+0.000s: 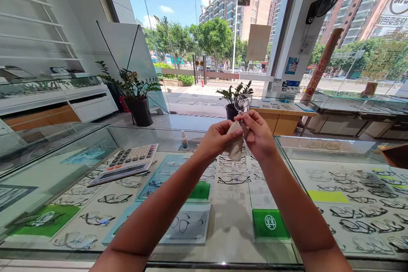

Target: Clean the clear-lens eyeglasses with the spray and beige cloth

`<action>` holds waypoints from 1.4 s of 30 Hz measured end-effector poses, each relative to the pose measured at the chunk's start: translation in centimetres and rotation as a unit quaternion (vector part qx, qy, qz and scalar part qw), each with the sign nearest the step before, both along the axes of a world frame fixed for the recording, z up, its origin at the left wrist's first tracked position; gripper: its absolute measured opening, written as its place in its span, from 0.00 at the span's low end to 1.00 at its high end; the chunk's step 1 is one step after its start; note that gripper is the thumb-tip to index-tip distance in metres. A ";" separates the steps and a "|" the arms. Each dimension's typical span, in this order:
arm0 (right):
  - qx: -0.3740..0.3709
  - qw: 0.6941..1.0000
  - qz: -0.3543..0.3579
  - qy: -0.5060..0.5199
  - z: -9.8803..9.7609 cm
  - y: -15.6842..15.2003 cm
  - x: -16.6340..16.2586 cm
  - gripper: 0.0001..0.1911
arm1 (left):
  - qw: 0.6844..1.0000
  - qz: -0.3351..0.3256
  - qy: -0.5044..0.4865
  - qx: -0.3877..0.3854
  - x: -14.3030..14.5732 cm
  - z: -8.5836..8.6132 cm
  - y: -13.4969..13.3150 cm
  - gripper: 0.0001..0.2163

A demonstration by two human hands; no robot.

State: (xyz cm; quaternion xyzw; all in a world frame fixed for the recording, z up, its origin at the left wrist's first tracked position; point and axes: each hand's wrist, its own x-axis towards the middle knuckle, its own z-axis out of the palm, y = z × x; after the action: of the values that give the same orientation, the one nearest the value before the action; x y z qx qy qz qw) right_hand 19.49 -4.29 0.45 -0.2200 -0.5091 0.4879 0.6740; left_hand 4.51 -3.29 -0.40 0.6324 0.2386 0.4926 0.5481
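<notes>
The glass-topped surface [228,221] spreads below me, its near edge running under my forearms. Well to the left, the calculator [127,163] lies askew on it, leaving my arms room. My left hand [220,136] pinches a beige cloth [235,148] — its lower edge hanging loose — and my right hand [259,136] grasps a pair of glasses [243,103], raised above the surface with open air underneath. The small bottle [184,141] stands near the far edge, left of my hands.
</notes>
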 end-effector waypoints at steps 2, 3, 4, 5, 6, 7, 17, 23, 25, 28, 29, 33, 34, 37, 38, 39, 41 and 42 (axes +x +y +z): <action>-0.002 1.000 0.002 0.007 0.0 0.0 0.0 0.17 | 1.000 0.000 0.008 0.011 -0.1 0.1 0.0 0.22; -0.002 1.000 0.005 0.015 0.0 -0.1 -0.1 0.16 | 1.000 -0.001 0.011 0.016 -0.2 0.2 0.0 0.22; -0.002 1.000 0.009 0.024 0.0 -0.1 -0.1 0.16 | 1.000 -0.002 0.013 0.020 -0.2 0.3 -0.1 0.21; 0.000 0.999 0.011 0.031 0.0 -0.1 -0.1 0.15 | 1.000 -0.002 0.014 0.023 -0.3 0.3 -0.1 0.21; 0.003 0.999 0.012 0.035 0.0 -0.1 -0.1 0.15 | 1.000 -0.001 0.015 0.023 -0.3 0.3 -0.1 0.21; 0.005 0.999 0.011 0.035 -0.1 -0.1 -0.1 0.15 | 1.000 0.001 0.016 0.022 -0.3 0.3 -0.2 0.21; 0.002 0.999 0.036 0.026 -0.4 0.2 0.0 0.16 | 0.997 -0.030 0.063 0.041 -0.5 0.3 -0.5 0.18; 0.000 0.998 0.043 0.050 -0.2 0.3 0.5 0.14 | 0.991 -0.044 0.097 0.082 -0.9 0.3 0.0 0.21; -0.001 0.997 0.048 0.055 -0.1 0.4 0.6 0.14 | 0.989 -0.046 0.097 0.101 -1.0 0.4 0.2 0.21; 0.004 0.996 0.058 0.067 -0.1 0.4 0.5 0.13 | 0.993 -0.045 0.067 0.086 -1.0 0.4 0.2 0.19; 0.007 0.996 0.060 0.070 -0.1 0.4 0.4 0.13 | 0.995 -0.044 0.054 0.072 -0.9 0.4 0.1 0.18; 0.005 0.995 0.058 0.079 -0.2 0.3 -0.1 0.13 | 0.999 -0.033 -0.005 0.037 -0.3 0.5 -0.6 0.20; 0.001 0.995 0.061 0.083 -0.2 0.3 -0.2 0.13 | 0.999 -0.032 -0.018 0.036 -0.2 0.5 -0.8 0.21; -0.003 0.993 0.073 0.096 -0.3 0.1 -0.4 0.13 | 0.999 -0.039 -0.018 0.032 0.1 0.6 -1.3 0.20; -0.002 0.992 0.076 0.098 -0.3 0.0 -0.4 0.13 | 0.999 -0.040 -0.005 0.034 0.1 0.5 -1.4 0.19; -0.002 0.992 0.077 0.099 -0.3 0.0 -0.5 0.13 | 0.998 -0.040 0.012 0.039 0.1 0.5 -1.5 0.19; -0.001 0.992 0.075 0.101 -0.4 -0.1 -0.6 0.13 | 0.997 -0.036 0.037 0.050 0.0 0.3 -1.5 0.18; -0.002 0.992 0.073 0.102 -0.4 -0.1 -0.7 0.13 | 0.997 -0.034 0.043 0.052 0.0 0.2 -1.5 0.17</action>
State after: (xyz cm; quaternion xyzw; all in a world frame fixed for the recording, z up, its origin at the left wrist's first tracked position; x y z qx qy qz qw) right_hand 18.76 -4.40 0.01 -0.1326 -0.4518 0.5565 0.6845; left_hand 4.50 -4.79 -0.20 0.6885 0.2142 0.4578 0.5201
